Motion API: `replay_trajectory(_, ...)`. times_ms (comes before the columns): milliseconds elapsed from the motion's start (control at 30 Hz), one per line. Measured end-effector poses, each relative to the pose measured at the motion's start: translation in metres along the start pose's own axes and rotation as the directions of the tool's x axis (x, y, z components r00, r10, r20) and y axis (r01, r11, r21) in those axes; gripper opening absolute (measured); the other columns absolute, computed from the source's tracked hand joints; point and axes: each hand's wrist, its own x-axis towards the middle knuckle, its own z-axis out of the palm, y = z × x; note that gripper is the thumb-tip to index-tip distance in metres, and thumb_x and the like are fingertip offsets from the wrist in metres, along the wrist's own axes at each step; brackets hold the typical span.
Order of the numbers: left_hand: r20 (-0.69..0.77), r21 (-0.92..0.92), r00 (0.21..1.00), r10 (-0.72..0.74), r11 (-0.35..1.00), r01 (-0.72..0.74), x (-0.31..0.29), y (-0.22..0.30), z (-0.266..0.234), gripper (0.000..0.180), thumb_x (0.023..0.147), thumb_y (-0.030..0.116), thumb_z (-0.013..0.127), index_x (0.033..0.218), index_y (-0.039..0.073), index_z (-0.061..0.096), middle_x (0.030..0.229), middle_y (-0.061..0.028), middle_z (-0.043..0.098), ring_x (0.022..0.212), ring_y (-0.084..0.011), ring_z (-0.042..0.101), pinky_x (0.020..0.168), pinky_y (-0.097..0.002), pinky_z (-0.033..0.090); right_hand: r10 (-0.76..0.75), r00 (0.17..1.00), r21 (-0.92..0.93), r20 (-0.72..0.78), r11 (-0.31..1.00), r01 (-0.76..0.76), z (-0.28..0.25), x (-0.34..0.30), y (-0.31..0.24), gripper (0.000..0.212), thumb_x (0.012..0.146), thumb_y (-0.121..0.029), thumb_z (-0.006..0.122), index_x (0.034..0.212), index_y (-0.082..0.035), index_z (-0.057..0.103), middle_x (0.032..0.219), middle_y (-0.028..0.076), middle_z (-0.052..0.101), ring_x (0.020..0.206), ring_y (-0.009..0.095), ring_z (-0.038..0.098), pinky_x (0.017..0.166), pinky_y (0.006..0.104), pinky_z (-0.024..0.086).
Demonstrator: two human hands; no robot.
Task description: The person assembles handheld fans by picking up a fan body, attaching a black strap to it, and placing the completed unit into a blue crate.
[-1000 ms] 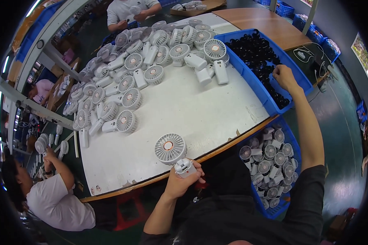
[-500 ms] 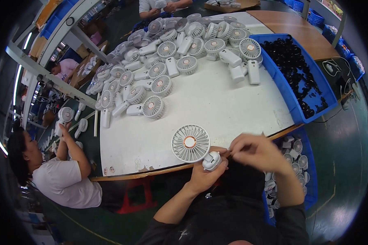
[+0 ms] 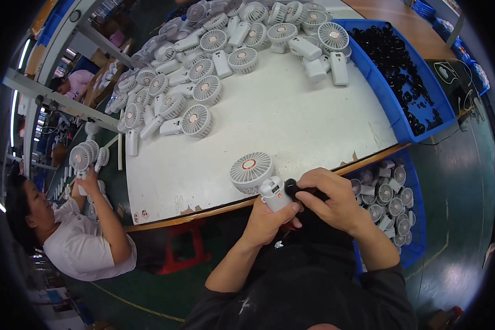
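My left hand (image 3: 269,220) grips the handle of a small white hand-held fan (image 3: 254,173) at the near edge of the white table (image 3: 280,115); the round fan head lies over the table top. My right hand (image 3: 330,201) pinches a small black part (image 3: 292,190) against the bottom end of the fan's handle. The two hands touch each other just off the table edge, above my dark lap.
Many finished white fans (image 3: 203,66) crowd the far and left side of the table. A blue bin of black parts (image 3: 404,71) sits at the right, a blue crate of fans (image 3: 393,201) below it. A person in white (image 3: 77,231) works at the left holding fans.
My right hand came back from the blue bin of black parts to the fan handle held by my left hand. The view has drifted so the table sits higher and closer.
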Motion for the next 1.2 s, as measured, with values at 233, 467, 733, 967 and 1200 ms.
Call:
replay_trajectory(233, 0.014, 0.016, 1.0, 0.013, 1.0, -0.013, -0.002, -0.004, 0.004, 0.019, 0.091, 0.008, 0.066, 0.107, 0.001, 0.059, 0.088, -0.0083, 0.065, 0.065, -0.0151, 0.065, 0.055, -0.0257, 0.057, -0.036, 0.974, -0.01, 0.222, 0.999, 0.039, -0.005, 0.007, -0.008, 0.021, 0.083, -0.008, 0.072, 0.099, 0.002, 0.062, 0.102, 0.017, 0.062, 0.089, 0.034, 0.064, 0.075, 0.0381, 0.052)
replay_trajectory(467, 0.183, 0.0, 0.973, -0.141, 0.99, 0.143, -0.003, -0.004, 0.003, 0.019, 0.09, 0.01, 0.069, 0.104, 0.001, 0.06, 0.085, -0.0098, 0.064, 0.066, -0.0156, 0.065, 0.051, -0.0257, 0.055, -0.169, 0.962, -0.151, 0.216, 0.967, 0.204, -0.007, 0.01, -0.014, 0.028, 0.081, -0.003, 0.07, 0.106, 0.004, 0.059, 0.107, 0.018, 0.061, 0.095, 0.035, 0.062, 0.082, 0.0397, 0.053)
replay_trajectory(733, 0.2, -0.05, 0.97, -0.136, 0.988, 0.149, -0.004, -0.003, 0.004, 0.021, 0.092, 0.015, 0.069, 0.104, 0.0, 0.06, 0.085, -0.0095, 0.063, 0.068, -0.0151, 0.064, 0.05, -0.0259, 0.055, -0.248, 0.936, -0.189, 0.25, 0.935, 0.298, -0.014, 0.015, -0.015, 0.032, 0.077, -0.003, 0.074, 0.105, 0.003, 0.06, 0.105, 0.017, 0.063, 0.092, 0.034, 0.064, 0.078, 0.0393, 0.054)
replay_trajectory(967, 0.268, -0.086, 0.959, -0.089, 0.99, 0.116, -0.004, -0.007, -0.003, 0.033, 0.092, 0.027, 0.069, 0.109, 0.001, 0.058, 0.089, -0.011, 0.063, 0.075, -0.0163, 0.065, 0.05, -0.0263, 0.056, -0.327, 0.905, -0.247, 0.273, 0.885, 0.394, -0.012, 0.017, -0.012, 0.038, 0.075, -0.006, 0.076, 0.11, 0.0, 0.064, 0.106, 0.017, 0.065, 0.09, 0.032, 0.066, 0.077, 0.0387, 0.055)
replay_trajectory(1200, 0.274, -0.213, 0.962, -0.003, 0.975, 0.064, -0.005, -0.011, 0.002, 0.065, 0.095, 0.06, 0.048, 0.118, 0.0, 0.056, 0.1, -0.0147, 0.064, 0.086, -0.0232, 0.067, 0.058, -0.0332, 0.059, -0.209, 0.943, -0.279, 0.258, 0.919, 0.28, -0.006, 0.012, -0.022, 0.042, 0.075, -0.012, 0.075, 0.115, -0.006, 0.065, 0.111, 0.017, 0.059, 0.1, 0.033, 0.06, 0.083, 0.0405, 0.052)
